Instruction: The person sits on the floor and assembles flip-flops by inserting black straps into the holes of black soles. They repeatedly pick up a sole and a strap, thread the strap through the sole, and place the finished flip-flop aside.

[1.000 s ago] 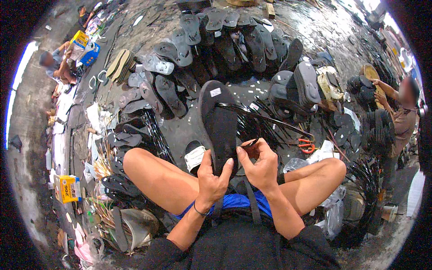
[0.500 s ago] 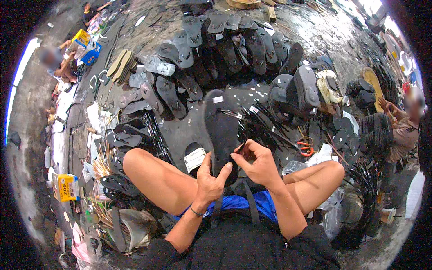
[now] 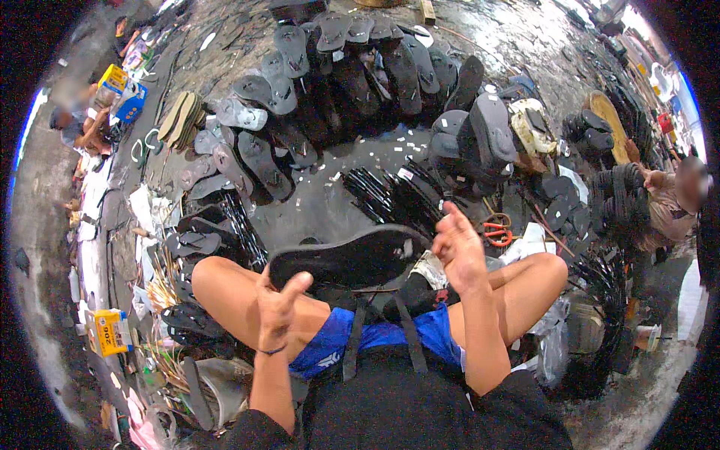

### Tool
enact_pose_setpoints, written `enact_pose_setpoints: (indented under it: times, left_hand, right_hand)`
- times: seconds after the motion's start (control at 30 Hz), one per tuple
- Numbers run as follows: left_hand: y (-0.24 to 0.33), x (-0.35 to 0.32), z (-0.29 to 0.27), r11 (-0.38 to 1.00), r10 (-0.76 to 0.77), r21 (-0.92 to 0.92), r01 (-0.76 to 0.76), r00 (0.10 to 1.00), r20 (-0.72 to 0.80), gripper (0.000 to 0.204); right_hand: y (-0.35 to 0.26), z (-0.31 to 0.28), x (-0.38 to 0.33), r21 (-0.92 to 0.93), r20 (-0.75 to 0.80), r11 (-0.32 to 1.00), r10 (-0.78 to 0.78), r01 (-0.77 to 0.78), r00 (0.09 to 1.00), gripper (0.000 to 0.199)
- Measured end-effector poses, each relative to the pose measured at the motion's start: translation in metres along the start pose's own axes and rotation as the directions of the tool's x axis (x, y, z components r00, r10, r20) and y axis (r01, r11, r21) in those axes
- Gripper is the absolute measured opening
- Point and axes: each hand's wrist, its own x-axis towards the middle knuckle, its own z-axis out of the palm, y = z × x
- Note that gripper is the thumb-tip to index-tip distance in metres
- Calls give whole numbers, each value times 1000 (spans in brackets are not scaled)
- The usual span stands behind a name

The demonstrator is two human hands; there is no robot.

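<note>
Faces a broad arc of dark soles (image 3: 405,71), ranged well beyond the blue shorts (image 3: 330,343) and apparently curved to lie within one sweep of the eye. Has a stack of grey soles (image 3: 493,131) beyond the shorts and to their right, piled like on like, probably to save floor space. Has, straight beyond the shorts, a bundle of glossy black straps (image 3: 371,193), laid side by side, perhaps against tangling. Holds one black sole (image 3: 352,259) crosswise just beyond the shorts, above the lap. Pinches its left end between thumb and fingers of the left hand (image 3: 276,300), likely to leave most of the face uncovered. Raises the right hand (image 3: 461,251) beyond the shorts' right side, fingers loosely spread, pinching nothing visible; cannot tell, through the blur, touching from nearly touching at the sole's right end. Has an orange-handled tool (image 3: 496,234), probably scissors, farther beyond that side, perhaps laid there for easy reach.
</note>
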Motion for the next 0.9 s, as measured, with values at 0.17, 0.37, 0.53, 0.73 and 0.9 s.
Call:
enact_pose_setpoints:
  times: [0.17,0.37,0.53,0.73,0.9]
  left_hand:
    - [-27,-21,28,938,-159,321,126,984,78,33]
    - [-29,-33,26,923,-113,384,-35,927,356,49]
    - [-25,-33,30,890,-39,436,-132,932,361,54]
    - [-23,-36,30,861,14,455,-228,904,426,56]
    - [-29,-30,27,799,7,521,-302,870,494,67]
  right_hand:
    - [35,20,-54,-780,524,353,-85,517,848,13]
    - [38,27,-72,-850,441,204,-229,486,868,12]
    - [42,29,-80,-824,489,172,-264,539,832,14]
    - [41,21,-76,-798,492,303,-170,520,854,13]
    - [31,27,-72,-804,498,300,-130,513,857,13]
